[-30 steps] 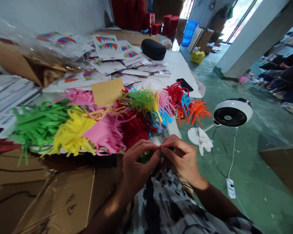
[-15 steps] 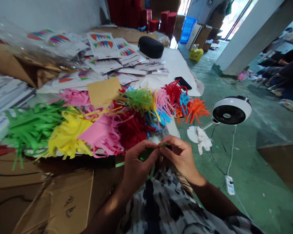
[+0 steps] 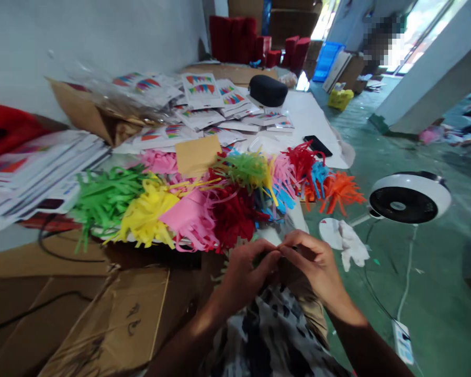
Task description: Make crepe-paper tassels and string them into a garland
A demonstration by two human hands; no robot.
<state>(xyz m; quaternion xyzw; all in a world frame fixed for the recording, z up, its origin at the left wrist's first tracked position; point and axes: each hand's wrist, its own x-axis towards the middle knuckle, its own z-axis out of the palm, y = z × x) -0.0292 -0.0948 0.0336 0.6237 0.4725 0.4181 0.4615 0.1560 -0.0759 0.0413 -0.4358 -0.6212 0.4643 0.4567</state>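
In front of my lap, my left hand [image 3: 251, 266] and my right hand [image 3: 314, 262] meet at the fingertips, both pinched closed. A green paper tassel [image 3: 222, 268] is between them; its pale cut strips stick out to the left behind my left hand. Its pinched top is mostly hidden by the fingers. Just beyond the hands lie a dark red fringe bundle [image 3: 235, 217] and a pink one [image 3: 194, 220]. Yellow [image 3: 151, 212] and green [image 3: 108, 193] fringe bundles lie further left. At the right end are an orange bundle [image 3: 340, 192] and a red bundle [image 3: 300, 159].
Printed packets [image 3: 201, 90] are piled behind the bundles, beside a black case [image 3: 268, 90] and a phone [image 3: 317, 146]. A yellow card [image 3: 198, 156] rests on the fringe. A white fan [image 3: 410, 196] stands right, with a power strip [image 3: 403, 343] below. Cardboard [image 3: 113, 314] lies at lower left.
The view has swung left, so everything sits further right. My hands remain pinched together; the green at their fingertips is now mostly covered, and pale strips show left of my left hand.
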